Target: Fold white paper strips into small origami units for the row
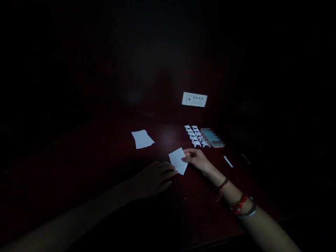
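Between my two hands is a white sheet of paper point(177, 159) with a crease across its lower part. My right hand point(196, 159) pinches its right edge between thumb and fingers. On the left, my left hand point(157, 177) reaches its fingertips to the paper's lower left edge, fingers stretched out and slightly apart. Farther back, a stack of white paper sheets point(142, 139) lies on the dark red table point(110, 147). Small folded paper pieces point(193, 134) lie in rows beyond my right hand.
A phone point(212, 137), its screen blurred out, lies beside the folded pieces. A thin white paper strip point(228, 161) is to the right, with a dimmer strip point(245, 158) beyond it. A white power socket point(194, 99) is on the dark back wall. Most surroundings are in deep shadow.
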Demonstrator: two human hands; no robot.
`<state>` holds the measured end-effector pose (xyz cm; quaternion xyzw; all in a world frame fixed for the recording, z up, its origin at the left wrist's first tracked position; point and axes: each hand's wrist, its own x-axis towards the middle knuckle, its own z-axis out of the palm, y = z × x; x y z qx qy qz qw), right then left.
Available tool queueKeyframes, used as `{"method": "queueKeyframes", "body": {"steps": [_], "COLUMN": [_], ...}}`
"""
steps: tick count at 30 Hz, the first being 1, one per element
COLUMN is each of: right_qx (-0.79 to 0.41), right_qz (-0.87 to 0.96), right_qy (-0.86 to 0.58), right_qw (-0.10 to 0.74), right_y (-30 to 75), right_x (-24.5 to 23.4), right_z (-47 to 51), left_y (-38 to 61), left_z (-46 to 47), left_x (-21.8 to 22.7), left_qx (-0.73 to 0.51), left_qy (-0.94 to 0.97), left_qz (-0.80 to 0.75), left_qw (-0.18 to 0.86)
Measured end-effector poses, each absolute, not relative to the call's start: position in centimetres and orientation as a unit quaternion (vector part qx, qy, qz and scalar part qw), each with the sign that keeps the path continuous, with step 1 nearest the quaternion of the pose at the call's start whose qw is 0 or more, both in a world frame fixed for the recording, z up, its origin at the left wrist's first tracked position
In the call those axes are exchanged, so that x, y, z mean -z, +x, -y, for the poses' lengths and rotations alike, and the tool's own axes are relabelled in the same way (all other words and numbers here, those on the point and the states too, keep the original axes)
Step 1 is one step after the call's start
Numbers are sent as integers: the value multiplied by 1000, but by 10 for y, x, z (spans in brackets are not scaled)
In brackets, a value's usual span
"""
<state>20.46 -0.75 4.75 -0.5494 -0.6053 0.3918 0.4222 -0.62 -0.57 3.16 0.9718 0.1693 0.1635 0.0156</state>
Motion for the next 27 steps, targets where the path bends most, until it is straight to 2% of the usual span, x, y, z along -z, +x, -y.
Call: {"method": "queueKeyframes", "body": {"steps": [4,7,16,27], "right_qx": [-122,-41,38,30], "right_qz": [766,832,896,907], "right_qy": [-526,-472,-394,-364], "right_qw": [349,290,202,207], "right_y": [203,204,212,210], "right_x": [-45,-40,-37,-32], "right_z": [11,14,19,19], "left_y": [-4,-4,-8,-10], "left_z": [5,4,-3,-2], "left_x": [-34,-33,-20,-19], "left_qx": [-175,-184,-221,-187], "left_qy": [966,964,957,964], "left_qz": [-188,-194,-184,-190], "left_qw": [7,2,-25,-24]}}
